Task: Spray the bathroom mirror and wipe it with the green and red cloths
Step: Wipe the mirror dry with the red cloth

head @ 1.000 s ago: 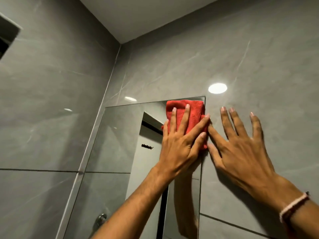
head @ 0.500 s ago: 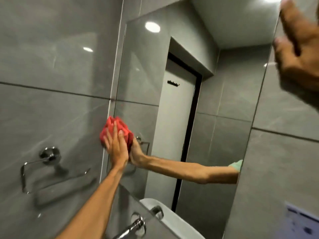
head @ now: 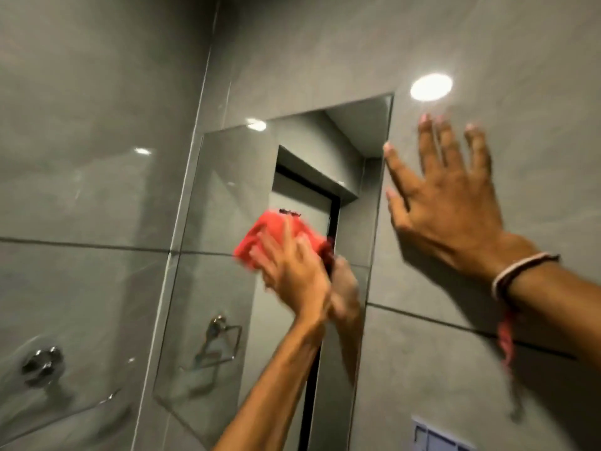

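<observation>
The tall bathroom mirror [head: 227, 196] is set into the grey tiled wall and reflects a doorway. My left hand [head: 292, 271] presses the red cloth [head: 263, 236] flat against the glass near the mirror's middle, and both are blurred by motion. Its reflection shows just to the right of it. My right hand [head: 445, 206] lies flat with spread fingers on the tile just right of the mirror's edge, holding nothing. A beaded band and a red thread hang at that wrist. No green cloth or spray bottle is in view.
A chrome towel ring [head: 42, 362] is fixed to the left wall, with its reflection [head: 221, 340] low in the mirror. A white and blue panel [head: 439, 434] sits on the wall at the lower right. Ceiling lights glare on the tiles.
The left hand has carried the red cloth from the mirror's left edge up and right to its middle. The view has tilted upward, and the right hand now lies on the tile.
</observation>
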### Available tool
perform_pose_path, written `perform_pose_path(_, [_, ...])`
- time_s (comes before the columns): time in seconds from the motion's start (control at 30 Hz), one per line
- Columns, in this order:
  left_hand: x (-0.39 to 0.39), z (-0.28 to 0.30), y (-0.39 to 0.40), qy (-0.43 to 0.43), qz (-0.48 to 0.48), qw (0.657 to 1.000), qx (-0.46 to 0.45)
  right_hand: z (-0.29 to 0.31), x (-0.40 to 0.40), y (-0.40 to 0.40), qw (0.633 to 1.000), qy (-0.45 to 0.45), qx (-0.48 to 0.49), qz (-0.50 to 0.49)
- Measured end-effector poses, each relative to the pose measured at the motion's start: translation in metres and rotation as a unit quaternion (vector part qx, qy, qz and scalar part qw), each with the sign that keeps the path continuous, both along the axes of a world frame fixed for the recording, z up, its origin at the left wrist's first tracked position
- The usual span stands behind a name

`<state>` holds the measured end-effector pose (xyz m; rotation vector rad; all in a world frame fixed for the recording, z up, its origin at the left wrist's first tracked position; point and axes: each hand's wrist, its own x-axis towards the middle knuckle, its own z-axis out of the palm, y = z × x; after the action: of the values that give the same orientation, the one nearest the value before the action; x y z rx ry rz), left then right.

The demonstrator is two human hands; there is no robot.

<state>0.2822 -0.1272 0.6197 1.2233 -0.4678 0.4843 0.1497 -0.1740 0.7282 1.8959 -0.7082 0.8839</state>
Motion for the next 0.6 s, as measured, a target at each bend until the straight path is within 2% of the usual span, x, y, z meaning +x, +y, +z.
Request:
perform_pose_path(0.07, [-0.031, 0.068, -0.01, -0.153, 0.019, 0.988, 0.031, 0.001, -0.021, 0.003, 0.998, -0.022, -0.02, 0.061])
perform_pose_path(0.13, [-0.045, 0.097, -0.012, -0.273, 0.036, 0.958, 0.075, 0.006, -0.062, -0.003, 0.996, -0.042, -0.046, 0.067])
perform_pose_path(0.2, [-0.03, 0.095, -0.006, -0.344, 0.045, 0.932, 0.104, 0.007, -0.07, -0.004, 0.997, -0.05, -0.041, 0.05])
perform_pose_path(0.3, [0.01, 0.05, 0.006, -0.404, 0.064, 0.904, 0.123, -0.012, -0.054, -0.009, 0.997, -0.061, -0.037, 0.043])
perform_pose_path(0.37, [0.033, 0.002, 0.01, -0.38, 0.07, 0.913, 0.128, -0.009, -0.058, -0.011, 0.994, -0.078, -0.056, 0.049])
perform_pose_path(0.43, [0.048, -0.061, 0.015, -0.311, 0.065, 0.941, 0.118, -0.01, -0.057, -0.006, 0.993, -0.083, -0.058, 0.063])
perform_pose_path(0.53, [0.037, -0.16, 0.016, -0.145, 0.032, 0.986, 0.075, -0.017, -0.055, -0.011, 0.992, -0.09, -0.062, 0.066])
perform_pose_path(0.6, [0.006, -0.209, 0.011, -0.011, 0.029, 0.998, 0.049, -0.02, -0.055, -0.012, 0.99, -0.092, -0.071, 0.075])
